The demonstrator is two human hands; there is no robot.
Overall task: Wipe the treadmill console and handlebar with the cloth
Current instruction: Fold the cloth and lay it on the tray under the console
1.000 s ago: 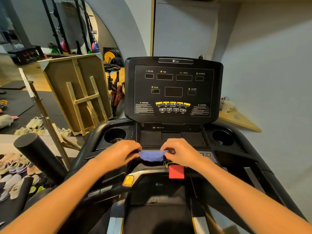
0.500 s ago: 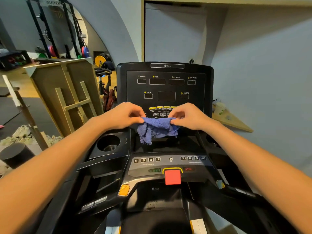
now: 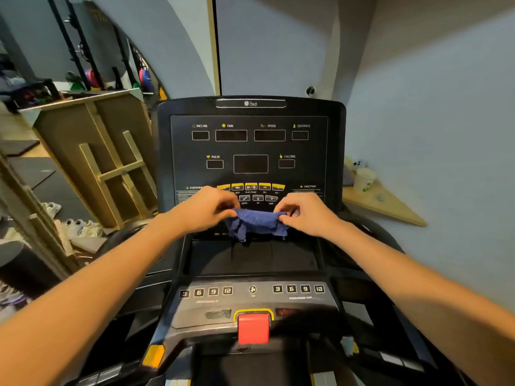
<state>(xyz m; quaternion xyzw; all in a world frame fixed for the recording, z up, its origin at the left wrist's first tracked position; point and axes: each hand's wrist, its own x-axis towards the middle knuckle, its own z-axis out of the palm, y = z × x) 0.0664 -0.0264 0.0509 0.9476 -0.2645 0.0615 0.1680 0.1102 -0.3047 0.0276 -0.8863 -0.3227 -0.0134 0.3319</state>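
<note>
Partly, both hands and cloth hide the console's lower buttons.

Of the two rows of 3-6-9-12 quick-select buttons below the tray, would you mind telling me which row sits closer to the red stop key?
Neither is clearly closer; the red stop key sits centred between the left row and the right row, directly under the fan button.

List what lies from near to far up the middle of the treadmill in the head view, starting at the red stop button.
red stop button → fan button → dark tray → blue cloth held between both hands → yellow button row → big centre display → brand badge.
</note>
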